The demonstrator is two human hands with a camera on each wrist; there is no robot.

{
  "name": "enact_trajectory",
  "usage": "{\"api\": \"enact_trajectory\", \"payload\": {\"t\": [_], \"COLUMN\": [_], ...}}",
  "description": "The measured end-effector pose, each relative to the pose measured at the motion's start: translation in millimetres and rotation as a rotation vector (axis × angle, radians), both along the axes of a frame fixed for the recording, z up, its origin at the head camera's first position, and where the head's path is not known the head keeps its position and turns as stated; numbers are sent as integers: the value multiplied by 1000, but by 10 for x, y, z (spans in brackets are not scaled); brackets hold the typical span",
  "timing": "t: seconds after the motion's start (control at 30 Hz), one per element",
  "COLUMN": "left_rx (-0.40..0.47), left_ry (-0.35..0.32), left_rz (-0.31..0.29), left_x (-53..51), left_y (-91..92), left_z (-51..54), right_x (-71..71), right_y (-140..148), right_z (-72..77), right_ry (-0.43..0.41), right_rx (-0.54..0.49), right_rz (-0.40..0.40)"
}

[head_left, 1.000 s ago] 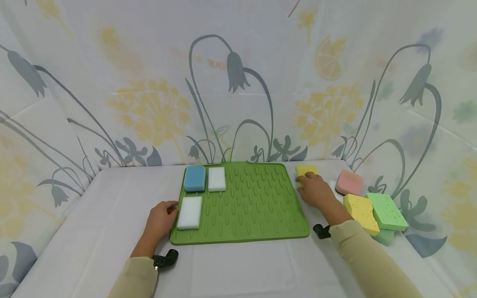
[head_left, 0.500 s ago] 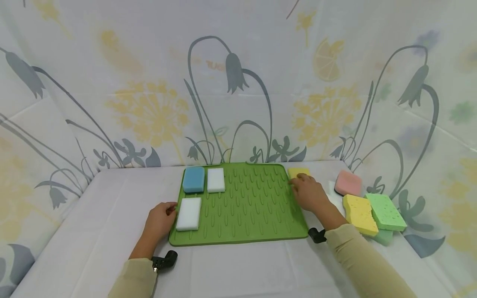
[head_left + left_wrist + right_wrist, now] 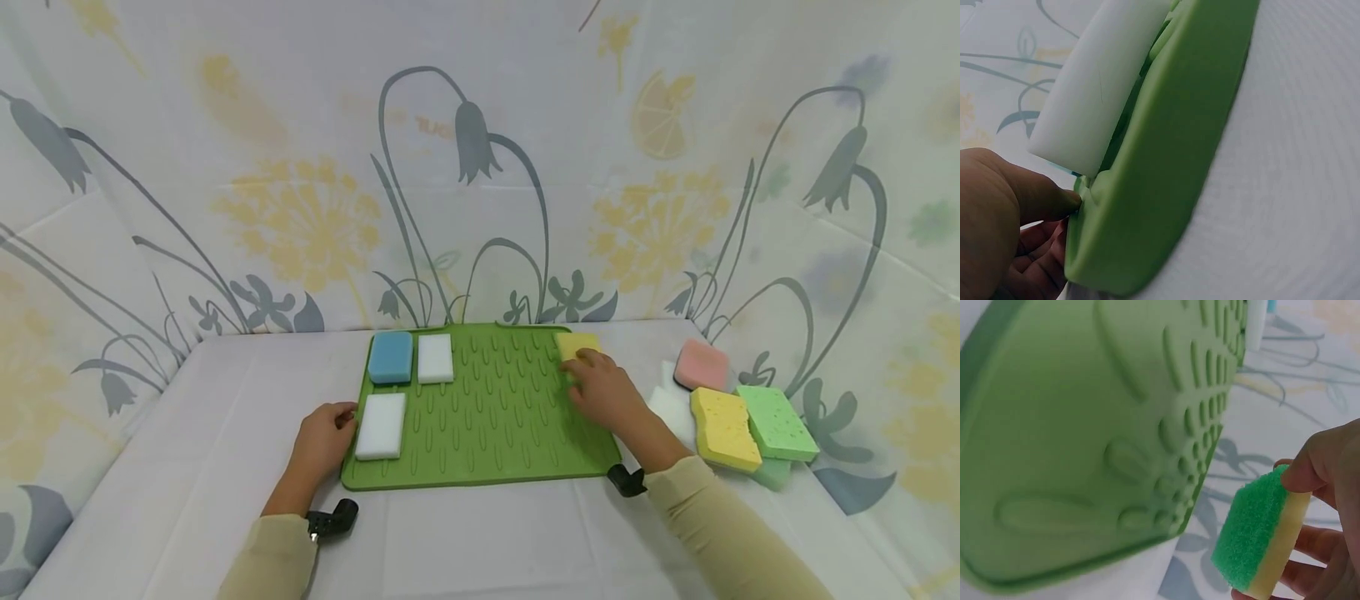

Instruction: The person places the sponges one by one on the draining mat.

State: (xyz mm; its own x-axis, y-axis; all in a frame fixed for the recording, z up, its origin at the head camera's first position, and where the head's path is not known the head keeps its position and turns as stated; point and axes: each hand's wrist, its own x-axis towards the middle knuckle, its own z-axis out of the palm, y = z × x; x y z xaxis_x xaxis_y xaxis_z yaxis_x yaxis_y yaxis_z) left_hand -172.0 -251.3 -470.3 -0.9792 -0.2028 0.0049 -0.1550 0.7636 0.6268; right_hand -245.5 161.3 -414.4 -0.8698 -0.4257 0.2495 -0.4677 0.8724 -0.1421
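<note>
In the head view my right hand (image 3: pixel 609 398) holds a small yellow sponge (image 3: pixel 576 342) over the far right corner of the green ridged mat (image 3: pixel 487 425). The right wrist view shows this sponge's green scouring layer (image 3: pixel 1249 528), pinched between thumb and fingers, apart from the mat. My left hand (image 3: pixel 320 442) is at the mat's left edge. Up close, its thumb presses on the mat's rim (image 3: pixel 1082 231) with the other fingers curled against the side. A white sponge (image 3: pixel 381 427) lies just beside that hand, on the mat.
At the mat's far left lie a blue sponge (image 3: pixel 391 357) and another white sponge (image 3: pixel 435 359). Right of the mat are a pink sponge (image 3: pixel 702 365), a yellow sponge (image 3: pixel 724 429), a bright green sponge (image 3: pixel 777 423) and white pieces (image 3: pixel 672 412). A patterned cloth (image 3: pixel 480 167) rises behind.
My right hand has carried the small yellow sponge leftward, from the table beside the mat to over its far right corner. White pieces behind that hand are now more exposed. My left hand stays put.
</note>
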Motion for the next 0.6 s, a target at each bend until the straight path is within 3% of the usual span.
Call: {"api": "enact_trajectory", "payload": {"t": [0.6], "left_rx": [2], "left_ry": [-10], "left_rz": [5], "left_x": [4], "left_y": [5], "left_z": [3], "right_x": [269], "right_y": [-426], "right_z": [74], "right_ry": [42], "right_rx": [60], "right_rz": [127]}}
